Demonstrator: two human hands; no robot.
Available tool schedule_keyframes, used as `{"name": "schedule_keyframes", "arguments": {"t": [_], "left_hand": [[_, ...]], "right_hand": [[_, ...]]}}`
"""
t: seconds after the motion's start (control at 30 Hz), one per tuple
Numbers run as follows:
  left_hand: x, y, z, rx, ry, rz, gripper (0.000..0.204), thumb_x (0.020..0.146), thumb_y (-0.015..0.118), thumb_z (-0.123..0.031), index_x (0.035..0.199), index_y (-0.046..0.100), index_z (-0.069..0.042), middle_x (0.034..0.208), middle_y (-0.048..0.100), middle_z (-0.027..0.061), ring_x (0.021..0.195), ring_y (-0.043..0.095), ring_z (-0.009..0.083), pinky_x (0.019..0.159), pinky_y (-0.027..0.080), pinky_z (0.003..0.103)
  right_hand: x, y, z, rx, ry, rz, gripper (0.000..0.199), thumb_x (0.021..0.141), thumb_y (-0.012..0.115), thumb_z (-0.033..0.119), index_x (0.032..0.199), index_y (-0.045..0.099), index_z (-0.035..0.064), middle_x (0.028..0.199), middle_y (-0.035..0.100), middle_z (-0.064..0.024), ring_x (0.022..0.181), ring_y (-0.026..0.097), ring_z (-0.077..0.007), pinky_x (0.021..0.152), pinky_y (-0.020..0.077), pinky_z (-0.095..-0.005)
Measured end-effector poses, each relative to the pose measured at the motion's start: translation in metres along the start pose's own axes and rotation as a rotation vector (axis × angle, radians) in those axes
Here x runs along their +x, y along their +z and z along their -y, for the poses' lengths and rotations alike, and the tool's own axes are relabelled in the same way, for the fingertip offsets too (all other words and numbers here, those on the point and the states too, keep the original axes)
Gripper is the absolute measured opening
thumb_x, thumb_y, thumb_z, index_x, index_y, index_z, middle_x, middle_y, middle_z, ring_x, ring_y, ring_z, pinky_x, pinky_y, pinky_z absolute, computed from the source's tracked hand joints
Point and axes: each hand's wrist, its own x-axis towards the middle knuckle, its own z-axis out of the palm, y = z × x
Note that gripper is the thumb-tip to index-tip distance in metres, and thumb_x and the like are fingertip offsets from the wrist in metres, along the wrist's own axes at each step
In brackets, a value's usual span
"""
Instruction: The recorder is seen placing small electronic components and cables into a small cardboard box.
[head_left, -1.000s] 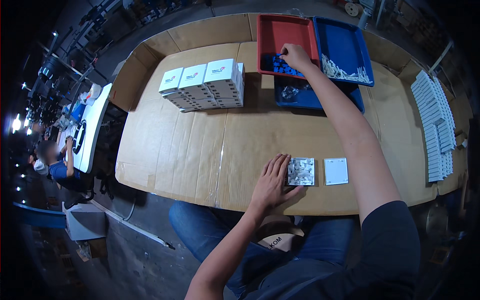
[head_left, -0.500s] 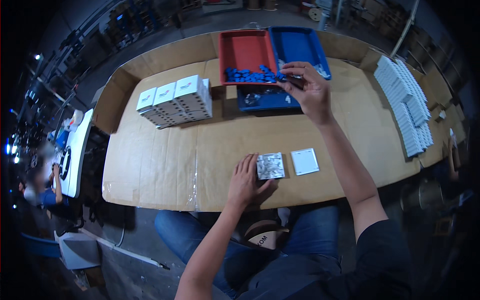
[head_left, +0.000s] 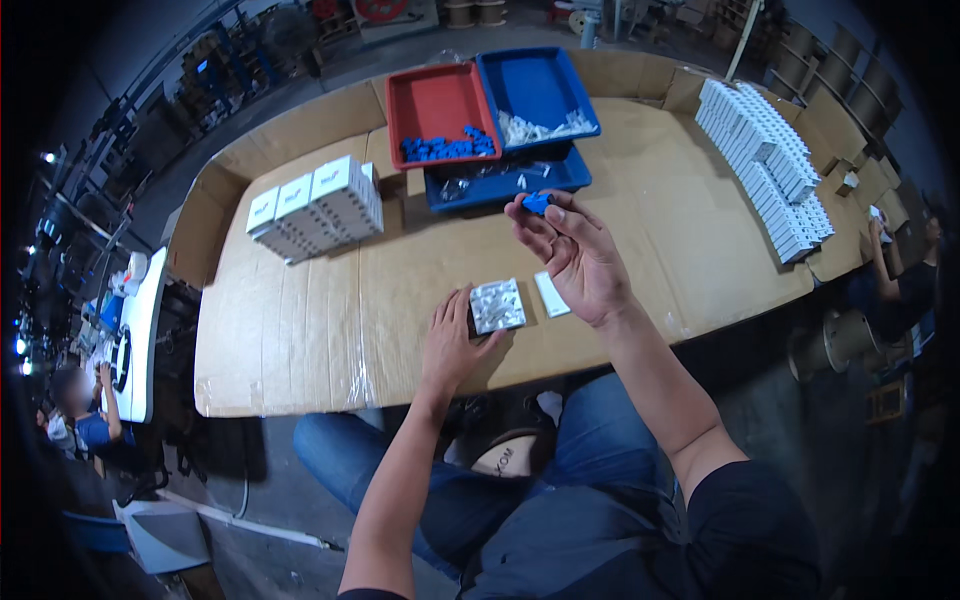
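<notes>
My left hand [head_left: 455, 342] is wrapped round the near left corner of an open square white box [head_left: 497, 306] lying on the cardboard table top. Crinkled, shiny clear-plastic packing shows inside the box. Above the table, my right hand [head_left: 578, 255] pinches a small blue plastic piece [head_left: 537, 203] between thumb and fingertips. A flat square white plate [head_left: 550, 294] lies just right of the box, partly covered by my right hand. Similar blue pieces [head_left: 445, 149] are heaped in the red tray [head_left: 437, 98] beyond.
A blue tray [head_left: 528, 85] with small white parts [head_left: 545, 128] adjoins the red one. Below them sits another blue tray [head_left: 436, 193] holding clear bags. Stacked white boxes [head_left: 325, 210] stand left; rows of white pieces [head_left: 765, 165] line the right. A cardboard wall [head_left: 285, 125] borders the table.
My right hand has come back from the red tray toward me, with the blue piece now plainly visible in its fingers. My left hand stays at the box. The whole view has shifted.
</notes>
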Motion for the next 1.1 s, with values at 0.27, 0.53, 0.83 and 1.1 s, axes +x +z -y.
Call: {"name": "schedule_keyframes", "arguments": {"t": [0.27,0.53,0.83,1.1], "left_hand": [[0.0,-0.004,0.006,-0.152,-0.043,0.012,0.107,0.074,0.089,-0.043,0.156,0.034,-0.004,0.139,0.061,0.0154,0.132,0.053,0.0379,0.112,0.042,0.046],[-0.003,-0.008,0.008,-0.169,-0.034,0.001,0.106,0.073,0.089,-0.043,0.156,0.035,-0.008,0.143,0.059,0.0149,0.138,0.048,0.0382,0.115,0.04,0.048],[0.0,-0.011,0.009,-0.227,0.0,0.01,0.105,0.072,0.09,-0.039,0.155,0.035,-0.008,0.142,0.06,0.0154,0.138,0.047,0.0408,0.12,0.034,0.05],[0.002,-0.009,0.012,-0.198,0.004,0.006,0.103,0.073,0.089,-0.038,0.155,0.035,-0.006,0.139,0.062,0.0155,0.138,0.048,0.0395,0.121,0.032,0.051]], "right_hand": [[-0.036,-0.091,-0.075,-0.222,0.239,-0.268,0.031,0.098,0.065,-0.001,0.128,0.064,-0.0078,0.12,0.069,-0.0143,0.113,0.068,-0.0207,0.103,0.0544,-0.0332],[-0.037,-0.094,-0.107,-0.723,0.109,-0.273,0.026,0.095,0.069,0.0,0.119,0.07,-0.0095,0.121,0.07,-0.0144,0.108,0.07,-0.02,0.095,0.057,-0.0294],[-0.024,-0.093,-0.123,-1.544,-0.243,0.123,0.026,0.086,0.072,-0.002,0.111,0.073,-0.0038,0.114,0.071,-0.0155,0.105,0.071,-0.0288,0.09,0.0564,-0.0332],[-0.013,-0.094,-0.11,-1.622,-0.136,0.204,0.026,0.085,0.078,0.006,0.108,0.073,-0.0038,0.115,0.072,-0.0157,0.106,0.071,-0.0312,0.092,0.0558,-0.0371]]}}
